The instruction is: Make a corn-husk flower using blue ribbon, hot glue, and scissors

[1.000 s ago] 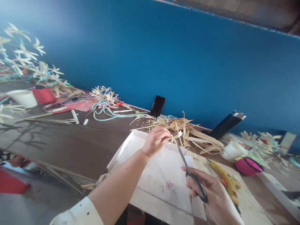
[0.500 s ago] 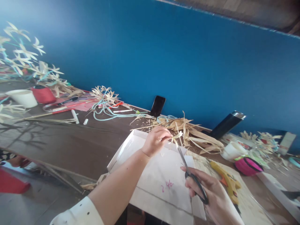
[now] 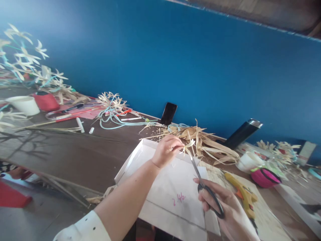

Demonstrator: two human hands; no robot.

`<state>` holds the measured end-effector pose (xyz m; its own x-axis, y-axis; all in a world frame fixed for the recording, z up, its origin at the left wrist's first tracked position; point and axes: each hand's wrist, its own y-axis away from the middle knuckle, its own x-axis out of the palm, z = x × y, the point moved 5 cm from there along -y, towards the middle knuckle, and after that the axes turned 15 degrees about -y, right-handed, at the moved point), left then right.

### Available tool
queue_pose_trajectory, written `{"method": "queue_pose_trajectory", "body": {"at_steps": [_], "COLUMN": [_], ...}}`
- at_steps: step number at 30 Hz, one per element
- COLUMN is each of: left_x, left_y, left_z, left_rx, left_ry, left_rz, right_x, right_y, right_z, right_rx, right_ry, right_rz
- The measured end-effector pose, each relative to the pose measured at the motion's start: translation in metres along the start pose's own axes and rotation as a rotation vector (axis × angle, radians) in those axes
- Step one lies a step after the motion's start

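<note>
Between the fingertips of my left hand [image 3: 168,150] is a small pale flower [image 3: 188,145] with narrow petals, apparently made of dried husk. My right hand [image 3: 220,204] grips the black handles of a pair of scissors [image 3: 198,174]. Its blades point up and away, their tips right at the flower's petals. Both hands are above a shallow white cardboard box [image 3: 160,190] with "2.46." written on it in pink. Dried corn husks [image 3: 215,150] lie just beyond the flower.
A yellow glue gun [image 3: 242,194] lies right of my right hand. A phone [image 3: 169,113] leans on the blue wall, and a dark flask [image 3: 243,133] tilts at the right. Finished-looking flower bunches [image 3: 111,101], a white cup [image 3: 23,104] and pens lie to the left.
The scissor tips have moved slightly up and left onto the flower's petals. My left hand has stayed almost still, and the flower looks slightly turned.
</note>
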<state>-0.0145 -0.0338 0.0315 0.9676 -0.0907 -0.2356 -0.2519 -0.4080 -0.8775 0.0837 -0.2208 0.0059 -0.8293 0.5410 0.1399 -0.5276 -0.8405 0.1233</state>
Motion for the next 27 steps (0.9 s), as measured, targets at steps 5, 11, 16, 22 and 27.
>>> {"method": "queue_pose_trajectory", "body": {"at_steps": [5, 11, 16, 22, 27], "left_x": [-0.0002, -0.0004, -0.0007, -0.0015, -0.0014], "left_y": [0.0, 0.0002, 0.0002, 0.0001, 0.0001], "left_z": [-0.0008, -0.0017, -0.0016, -0.0027, -0.0028], "left_rx": [0.021, 0.039, 0.044, 0.064, 0.073], "left_ry": [-0.028, -0.036, -0.041, -0.046, -0.055], "left_rz": [-0.013, -0.02, -0.023, -0.02, -0.017], "right_x": [0.0004, 0.0007, -0.0004, -0.0015, -0.0026], "right_y": [0.0006, 0.0012, 0.0006, 0.0001, -0.0009], "right_z": [0.0004, 0.0005, -0.0002, -0.0022, -0.0024], "right_rx": [-0.001, -0.032, -0.035, -0.037, -0.032], "right_ry": [-0.028, -0.047, -0.04, -0.017, 0.068], "right_rz": [0.003, 0.033, 0.033, -0.021, -0.055]}}
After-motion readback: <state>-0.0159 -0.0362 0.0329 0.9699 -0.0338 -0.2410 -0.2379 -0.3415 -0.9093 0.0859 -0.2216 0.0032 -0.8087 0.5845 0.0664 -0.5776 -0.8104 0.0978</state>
